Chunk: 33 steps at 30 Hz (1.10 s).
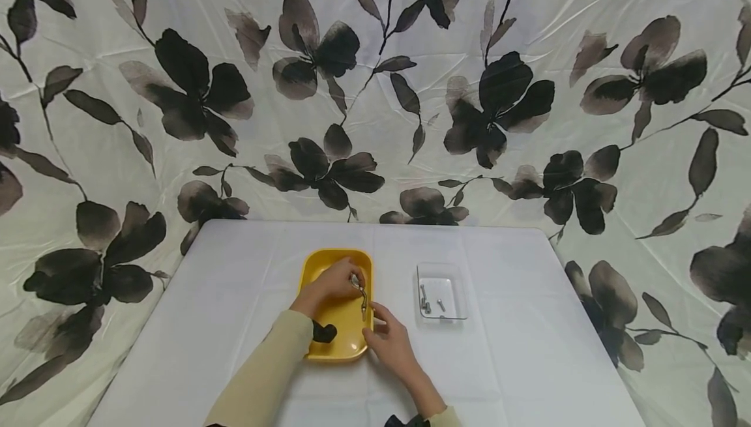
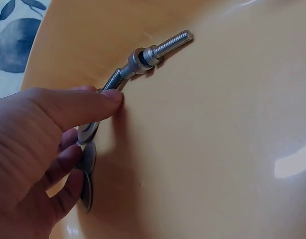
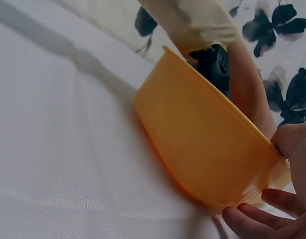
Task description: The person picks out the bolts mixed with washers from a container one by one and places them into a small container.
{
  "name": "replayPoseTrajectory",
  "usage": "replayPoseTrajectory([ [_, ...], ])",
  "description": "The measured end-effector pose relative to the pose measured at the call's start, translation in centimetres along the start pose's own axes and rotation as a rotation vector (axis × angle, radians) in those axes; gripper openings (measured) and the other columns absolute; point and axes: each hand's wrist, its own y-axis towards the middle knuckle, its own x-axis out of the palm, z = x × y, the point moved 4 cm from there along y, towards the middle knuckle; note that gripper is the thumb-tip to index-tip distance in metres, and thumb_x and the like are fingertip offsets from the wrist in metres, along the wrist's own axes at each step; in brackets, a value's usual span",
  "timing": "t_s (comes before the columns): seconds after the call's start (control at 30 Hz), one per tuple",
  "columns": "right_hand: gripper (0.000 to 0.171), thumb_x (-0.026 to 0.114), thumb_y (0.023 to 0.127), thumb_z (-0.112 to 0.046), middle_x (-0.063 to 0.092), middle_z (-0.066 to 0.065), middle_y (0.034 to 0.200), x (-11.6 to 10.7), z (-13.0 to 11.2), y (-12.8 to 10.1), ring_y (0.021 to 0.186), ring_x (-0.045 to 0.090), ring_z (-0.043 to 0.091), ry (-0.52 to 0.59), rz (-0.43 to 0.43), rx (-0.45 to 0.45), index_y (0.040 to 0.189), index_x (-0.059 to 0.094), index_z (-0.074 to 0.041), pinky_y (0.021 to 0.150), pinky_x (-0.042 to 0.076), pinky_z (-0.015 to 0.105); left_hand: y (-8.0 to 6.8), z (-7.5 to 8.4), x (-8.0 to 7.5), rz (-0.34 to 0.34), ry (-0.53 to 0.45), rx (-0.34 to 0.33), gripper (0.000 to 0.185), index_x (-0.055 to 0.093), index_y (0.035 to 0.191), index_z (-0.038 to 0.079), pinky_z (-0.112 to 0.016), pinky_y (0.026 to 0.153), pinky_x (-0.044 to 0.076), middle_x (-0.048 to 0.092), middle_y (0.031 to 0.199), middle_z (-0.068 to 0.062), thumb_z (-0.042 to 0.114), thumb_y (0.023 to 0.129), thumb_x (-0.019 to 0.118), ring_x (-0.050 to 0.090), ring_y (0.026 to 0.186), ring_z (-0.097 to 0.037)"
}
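In the head view my left hand [image 1: 334, 281] is over the far part of a yellow tray [image 1: 339, 332]. Between thumb and fingers it pinches a metal bolt [image 2: 112, 80], part of which the thumb covers. More bolts [image 2: 174, 44] line up end to end beyond it, slanting over the tray floor. Several flat washers [image 2: 87, 191] lie by the curled lower fingers, against the tray wall. My right hand [image 1: 392, 341] grips the tray's right side, its thumb at the rim [image 3: 242, 115] and its fingers on the outer wall.
Right of the tray stands a small clear box [image 1: 459, 283] with a few loose screws [image 1: 441, 304] inside. Both sit on a table under a white cloth [image 1: 504, 362]. A floral curtain [image 1: 411, 120] hangs behind the table's far edge.
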Motion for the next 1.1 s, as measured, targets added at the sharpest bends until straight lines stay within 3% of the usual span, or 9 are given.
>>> replayPoseTrajectory([
  [0.17,0.054,0.065,0.092,-0.018,0.055,0.017,0.131,0.1,0.1,0.2,0.103,0.062,0.026,0.006,-0.004,0.018,0.143,0.047,-0.012,0.077,0.053,0.029,-0.3,0.7,-0.3,-0.012,0.079,0.022,0.013,0.075,0.083,0.023,-0.036,0.091,0.043,0.053,0.106,-0.001,0.015,0.076,0.082,0.050,0.099,-0.019],
  [0.4,0.055,0.066,0.092,-0.019,0.055,0.015,0.131,0.3,0.5,0.5,0.103,0.061,0.025,0.016,-0.009,0.026,0.143,0.047,-0.016,0.075,0.053,0.028,-0.7,0.4,-0.5,0.008,0.030,-0.028,0.011,0.075,0.080,0.019,-0.037,0.095,0.043,0.054,0.115,-0.005,0.013,0.076,0.083,0.051,0.108,-0.022],
  [0.53,0.055,0.067,0.091,-0.019,0.055,0.016,0.131,0.3,0.5,0.4,0.103,0.061,0.026,0.033,-0.006,0.043,0.143,0.047,-0.015,0.073,0.054,0.028,-0.8,0.2,-0.6,0.022,0.014,-0.012,0.009,0.076,0.078,0.016,-0.038,0.095,0.045,0.057,0.116,-0.008,0.013,0.075,0.083,0.053,0.108,-0.024],
  [0.73,0.055,0.067,0.091,-0.016,0.054,0.018,0.131,0.5,0.7,0.0,0.103,0.061,0.027,0.060,-0.008,0.073,0.142,0.048,-0.014,0.070,0.055,0.028,-1.6,0.4,-0.8,0.019,0.081,-0.010,0.007,0.076,0.075,0.022,-0.040,0.100,0.042,0.059,0.124,-0.009,0.022,0.075,0.083,0.053,0.117,-0.026],
  [0.9,0.054,0.067,0.091,-0.014,0.053,0.020,0.131,0.4,0.2,-0.2,0.104,0.061,0.029,0.095,0.000,0.064,0.142,0.047,-0.012,0.070,0.055,0.030,-2.6,0.9,-1.5,0.084,0.066,-0.026,0.008,0.074,0.074,0.024,-0.041,0.101,0.041,0.058,0.127,-0.009,0.021,0.076,0.081,0.051,0.120,-0.027],
  [1.1,0.054,0.066,0.092,-0.015,0.054,0.020,0.130,0.3,0.1,0.1,0.103,0.061,0.029,0.045,0.006,0.037,0.142,0.048,-0.010,0.071,0.055,0.029,-3.6,1.5,-2.7,0.156,-0.012,-0.088,0.005,0.076,0.076,0.023,-0.043,0.103,0.039,0.058,0.127,-0.006,0.023,0.077,0.081,0.050,0.119,-0.026],
])
